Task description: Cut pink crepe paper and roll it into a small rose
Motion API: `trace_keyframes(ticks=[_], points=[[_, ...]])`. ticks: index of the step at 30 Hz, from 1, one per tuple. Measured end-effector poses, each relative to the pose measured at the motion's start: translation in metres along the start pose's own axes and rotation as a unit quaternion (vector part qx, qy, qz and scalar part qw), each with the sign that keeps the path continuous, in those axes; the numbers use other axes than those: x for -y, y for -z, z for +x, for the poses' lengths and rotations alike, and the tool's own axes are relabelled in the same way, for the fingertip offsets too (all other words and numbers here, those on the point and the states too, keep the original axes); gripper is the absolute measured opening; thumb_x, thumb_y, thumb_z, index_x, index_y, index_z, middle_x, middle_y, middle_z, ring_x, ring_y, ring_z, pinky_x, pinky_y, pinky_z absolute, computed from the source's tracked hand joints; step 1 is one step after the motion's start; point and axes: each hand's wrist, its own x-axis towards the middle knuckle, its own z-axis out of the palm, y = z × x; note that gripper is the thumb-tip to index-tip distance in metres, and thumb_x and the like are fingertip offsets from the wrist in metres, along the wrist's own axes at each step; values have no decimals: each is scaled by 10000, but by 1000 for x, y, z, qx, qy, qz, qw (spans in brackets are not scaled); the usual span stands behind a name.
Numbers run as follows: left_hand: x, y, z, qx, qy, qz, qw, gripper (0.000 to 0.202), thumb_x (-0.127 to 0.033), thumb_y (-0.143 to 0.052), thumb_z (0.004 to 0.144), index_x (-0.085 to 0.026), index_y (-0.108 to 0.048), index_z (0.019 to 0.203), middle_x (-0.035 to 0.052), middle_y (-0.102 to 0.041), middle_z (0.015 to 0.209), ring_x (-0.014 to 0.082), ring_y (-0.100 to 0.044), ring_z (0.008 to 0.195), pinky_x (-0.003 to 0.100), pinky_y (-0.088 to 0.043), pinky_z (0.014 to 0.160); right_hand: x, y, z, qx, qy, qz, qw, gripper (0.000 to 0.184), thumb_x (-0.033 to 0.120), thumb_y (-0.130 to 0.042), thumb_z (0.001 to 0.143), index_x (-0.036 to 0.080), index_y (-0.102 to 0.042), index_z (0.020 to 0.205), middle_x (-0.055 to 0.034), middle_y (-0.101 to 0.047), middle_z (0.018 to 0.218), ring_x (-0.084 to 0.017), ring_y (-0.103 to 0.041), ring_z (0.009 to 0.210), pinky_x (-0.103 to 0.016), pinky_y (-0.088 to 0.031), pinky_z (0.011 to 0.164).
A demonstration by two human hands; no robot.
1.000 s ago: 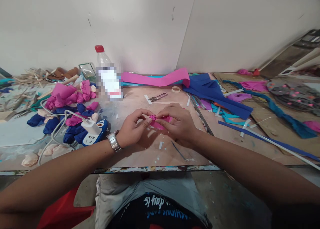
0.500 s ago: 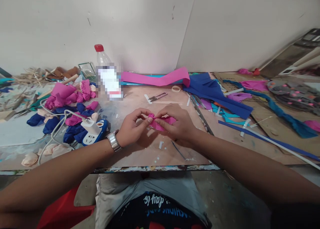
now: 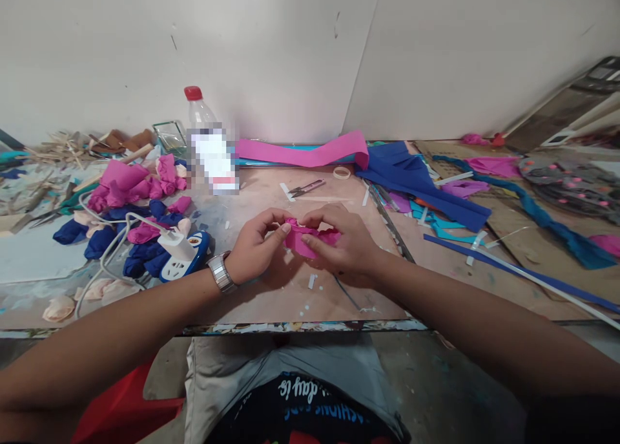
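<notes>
Between my two hands, just above the table, is a pink crepe paper strip, partly rolled into a rosette at its left end. My left hand pinches the rolled end between thumb and fingers. The thumb and fingers of my right hand close on the strip's loose length, and part of it is hidden behind them. Beyond my hands lie small thread snips and a tape ring. A small white scrap rests on the table nearer my body.
At left, several pink paper flowers and dark blue ones crowd a power strip with a white cable. A phone leans on a bottle. Blue paper and a white rod lie at right.
The pink strip now shows a wider, unfolded face hanging below my thumbs. The rosette end has turned and is more covered by my left fingers.
</notes>
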Motion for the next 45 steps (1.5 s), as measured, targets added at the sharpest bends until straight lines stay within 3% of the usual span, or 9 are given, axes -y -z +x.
trace_keyframes(ticks=[21, 29, 36, 45], points=[[-4, 2, -2, 27, -12, 22, 999, 208, -314, -543, 990, -182, -671, 1087, 68, -719, 1067, 184, -657, 951, 324, -516, 904, -4, -3, 1, -11, 20, -17, 1000, 141, 359, -709, 910, 224, -718, 947, -14, -750, 827, -181, -658, 763, -356, -445, 835], [-5, 1, -1, 29, -23, 31, 999, 221, -331, -523, 1002, -188, -669, 1086, 66, -716, 1056, 192, -652, 966, 334, -509, 911, 0, 1, 2, 17, 7, 9, 1000, 202, 414, -697, 914, 226, -727, 983, -17, -767, 864, -185, -675, 799, -354, -452, 836], [-3, 1, -3, 32, -37, 38, 998, 214, -322, -528, 1004, -197, -675, 1096, 70, -718, 1080, 196, -658, 998, 338, -510, 929, 2, -1, 3, 32, -4, -6, 999, 147, 358, -714, 902, 220, -723, 853, 3, -754, 780, -170, -650, 744, -354, -429, 827], [-2, 1, -3, 43, -31, 57, 997, 204, -303, -532, 997, -192, -677, 1087, 64, -719, 1048, 183, -646, 942, 333, -508, 905, 3, -2, 1, 12, -7, -3, 1000, 126, 320, -711, 891, 215, -695, 823, 4, -735, 764, -164, -637, 719, -353, -436, 834]])
